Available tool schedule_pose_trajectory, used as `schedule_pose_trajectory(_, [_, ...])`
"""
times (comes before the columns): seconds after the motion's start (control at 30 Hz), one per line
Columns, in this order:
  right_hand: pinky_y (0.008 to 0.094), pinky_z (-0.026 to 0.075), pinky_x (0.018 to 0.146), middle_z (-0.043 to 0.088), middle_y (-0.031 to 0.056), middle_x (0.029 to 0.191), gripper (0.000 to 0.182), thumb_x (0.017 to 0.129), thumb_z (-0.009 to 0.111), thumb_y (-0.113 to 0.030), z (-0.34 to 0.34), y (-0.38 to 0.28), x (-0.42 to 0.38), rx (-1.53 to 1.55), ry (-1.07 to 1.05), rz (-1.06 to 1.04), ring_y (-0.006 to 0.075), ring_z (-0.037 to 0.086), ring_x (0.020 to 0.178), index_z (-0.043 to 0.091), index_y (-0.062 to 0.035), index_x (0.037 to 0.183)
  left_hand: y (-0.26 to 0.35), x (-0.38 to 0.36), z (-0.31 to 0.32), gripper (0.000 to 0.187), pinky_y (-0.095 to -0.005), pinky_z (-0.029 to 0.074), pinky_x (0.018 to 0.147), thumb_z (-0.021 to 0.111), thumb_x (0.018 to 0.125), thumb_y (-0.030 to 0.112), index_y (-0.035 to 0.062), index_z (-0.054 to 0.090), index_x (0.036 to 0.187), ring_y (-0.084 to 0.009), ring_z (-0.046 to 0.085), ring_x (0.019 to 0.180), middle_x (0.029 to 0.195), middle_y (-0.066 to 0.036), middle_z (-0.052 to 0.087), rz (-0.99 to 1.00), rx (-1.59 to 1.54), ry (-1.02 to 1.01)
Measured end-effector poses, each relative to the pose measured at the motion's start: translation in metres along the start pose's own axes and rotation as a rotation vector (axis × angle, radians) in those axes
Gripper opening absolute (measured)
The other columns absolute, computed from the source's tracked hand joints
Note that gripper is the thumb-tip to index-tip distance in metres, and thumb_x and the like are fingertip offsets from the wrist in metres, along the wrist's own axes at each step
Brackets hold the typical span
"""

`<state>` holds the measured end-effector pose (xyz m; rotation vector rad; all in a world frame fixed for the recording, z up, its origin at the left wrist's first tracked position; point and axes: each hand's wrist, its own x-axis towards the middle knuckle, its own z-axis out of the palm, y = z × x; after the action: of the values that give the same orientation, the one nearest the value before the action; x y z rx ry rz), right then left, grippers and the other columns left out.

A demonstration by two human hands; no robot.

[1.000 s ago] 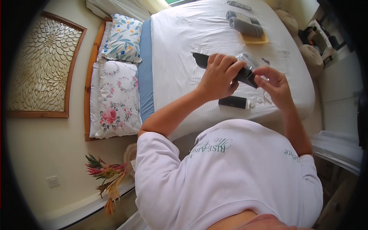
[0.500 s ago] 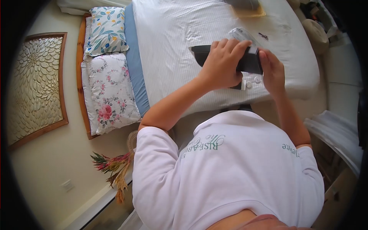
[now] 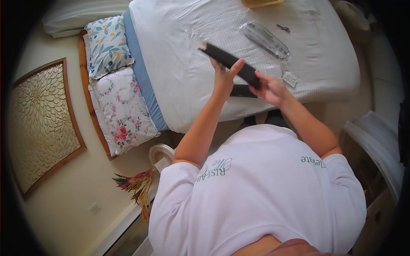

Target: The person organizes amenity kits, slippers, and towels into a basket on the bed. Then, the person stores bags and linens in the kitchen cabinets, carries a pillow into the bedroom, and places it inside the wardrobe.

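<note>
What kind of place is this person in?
It looks like a bedroom, perhaps in a home, though a guest room is possible too. There's a wide bed with a wooden headboard, and two patterned pillows, one leaf-printed, one flowered.

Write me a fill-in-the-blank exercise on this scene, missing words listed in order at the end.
The left hand and the right hand hold a long, slim object whose colour is ____.
A long, clear plastic package lies on the white striped cover of the ____.
The person's white short-sleeved shirt carries lettering in the colour ____.
The gold-toned wall panel of petal shapes is bordered by a brown ____.

Missing words: black; bed; green; frame.
</note>
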<state>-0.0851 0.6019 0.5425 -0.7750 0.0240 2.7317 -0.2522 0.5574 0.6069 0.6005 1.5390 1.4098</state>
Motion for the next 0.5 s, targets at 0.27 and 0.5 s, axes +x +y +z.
schedule_pose_trajectory(0.27, [0.0424,0.049,0.085,0.054,0.0180,0.116,0.047,0.083,0.063,-0.019,-0.184,0.039,0.052,-1.832,0.476,-0.296,0.0359,0.057,0.101,0.050,-0.0110,0.128,-0.098,0.009,-0.056,0.050,-0.0335,0.046,0.074,0.066,0.079,0.020,0.0013,0.042,0.119,-0.0242,0.059,0.087,0.096,-0.013,0.059,-0.170,0.518,0.164])
schedule_pose_trajectory(0.5, [0.0428,0.048,0.078,0.055,0.0181,0.108,0.039,0.075,0.067,-0.007,-0.246,0.043,0.080,-1.896,0.590,-0.407,0.0339,0.058,0.091,0.056,-0.0059,0.111,-0.148,-0.028,-0.075,0.068,-0.0457,0.047,0.078,0.067,0.072,0.014,0.0032,0.029,0.128,-0.0440,0.055,0.096,0.110,-0.025,0.053,0.016,1.003,0.027])
